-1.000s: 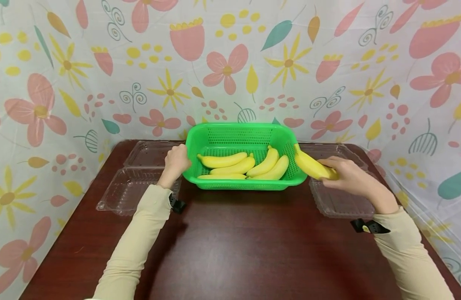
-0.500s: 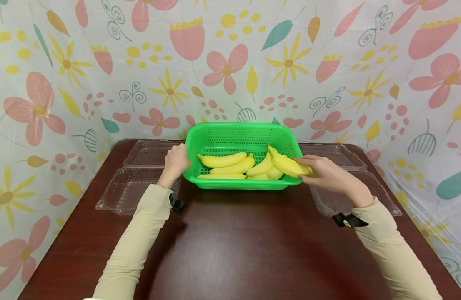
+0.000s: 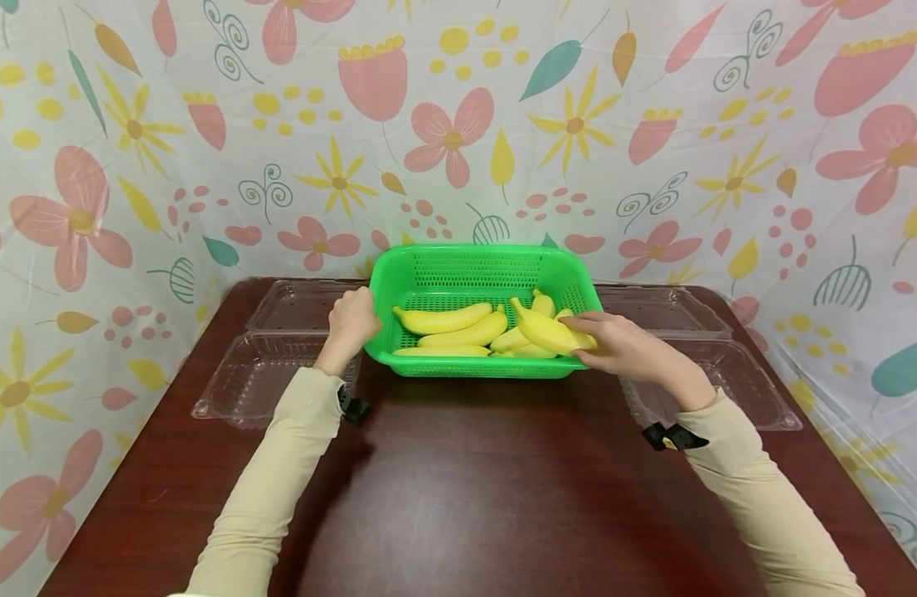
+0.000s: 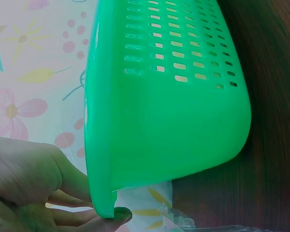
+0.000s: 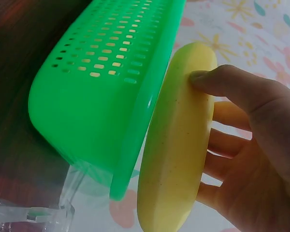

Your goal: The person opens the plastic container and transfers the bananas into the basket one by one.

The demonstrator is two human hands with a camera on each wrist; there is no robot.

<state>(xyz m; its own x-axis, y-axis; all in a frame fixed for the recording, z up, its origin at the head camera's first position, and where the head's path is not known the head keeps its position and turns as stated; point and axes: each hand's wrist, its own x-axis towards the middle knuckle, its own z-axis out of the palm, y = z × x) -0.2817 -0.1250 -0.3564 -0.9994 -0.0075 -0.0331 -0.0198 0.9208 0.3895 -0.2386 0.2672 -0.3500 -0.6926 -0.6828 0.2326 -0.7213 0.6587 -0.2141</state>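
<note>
In the head view a green perforated basket (image 3: 481, 254) stands at the back of the table with several bananas (image 3: 443, 320) lying in it. My left hand (image 3: 351, 322) grips the basket's left rim. The left wrist view shows that hand (image 4: 34, 181) with thumb and fingers on either side of the rim (image 4: 100, 145). My right hand (image 3: 628, 348) holds a banana (image 3: 554, 333) by one end over the basket's right side, stem toward the middle. Up close in the right wrist view, the thumb lies on top of this banana (image 5: 176, 140), fingers behind it, near the rim.
Transparent plastic clamshell boxes with lids opened flat lie on both sides, the left box (image 3: 238, 381) and the right box (image 3: 727, 385). A dark wooden table (image 3: 473, 489) extends in front of the basket. Behind hangs a floral curtain (image 3: 458, 124).
My right hand has carried its banana leftward from beyond the basket's right edge to above the bananas inside. The left hand has stayed on the rim.
</note>
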